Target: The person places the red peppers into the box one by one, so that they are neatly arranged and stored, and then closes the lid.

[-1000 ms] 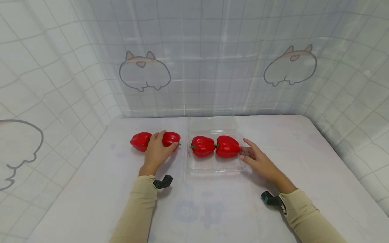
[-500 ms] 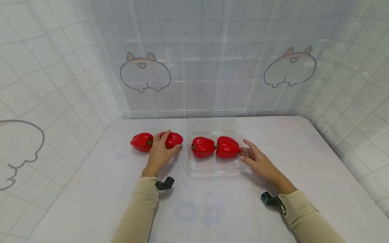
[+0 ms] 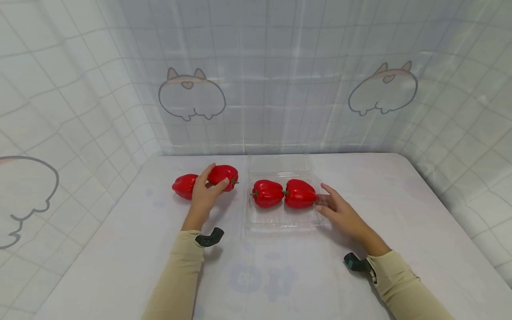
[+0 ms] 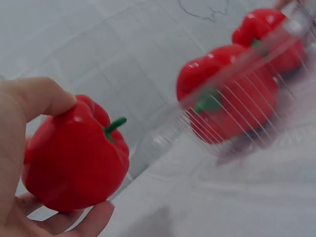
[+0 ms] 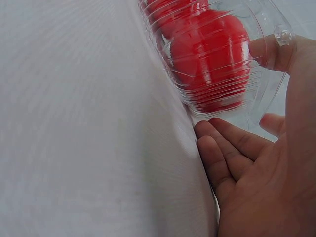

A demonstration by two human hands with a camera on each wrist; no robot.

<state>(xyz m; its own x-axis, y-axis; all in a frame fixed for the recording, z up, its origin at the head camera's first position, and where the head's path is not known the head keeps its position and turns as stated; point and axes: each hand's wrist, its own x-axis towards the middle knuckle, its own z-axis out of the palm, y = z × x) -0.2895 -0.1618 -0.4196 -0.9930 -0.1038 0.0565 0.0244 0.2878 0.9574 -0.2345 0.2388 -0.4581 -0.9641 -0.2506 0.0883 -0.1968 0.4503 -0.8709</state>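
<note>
My left hand (image 3: 204, 195) holds a red bell pepper (image 4: 74, 160) with a green stem, thumb on one side and fingers on the other. In the head view this pepper (image 3: 225, 176) is raised above the table, left of an open clear plastic container (image 3: 280, 218). Two more bell peppers, a left one (image 3: 267, 194) and a right one (image 3: 300, 194), lie side by side in the container. My right hand (image 3: 342, 215) rests at the container's right end, its fingers (image 5: 239, 143) loosely extended by the outer wall and its thumb at the rim.
Another red bell pepper (image 3: 185, 186) lies on the white-covered table (image 3: 256, 266), left of and partly behind my left hand. The container's flat lid (image 3: 279, 163) lies folded back toward the rear curtain (image 3: 280, 111). Checked curtains also border both sides.
My left hand has lifted its bell pepper off the table, first shifting slightly right, then up and back a little. The right hand and the container stay in place.
</note>
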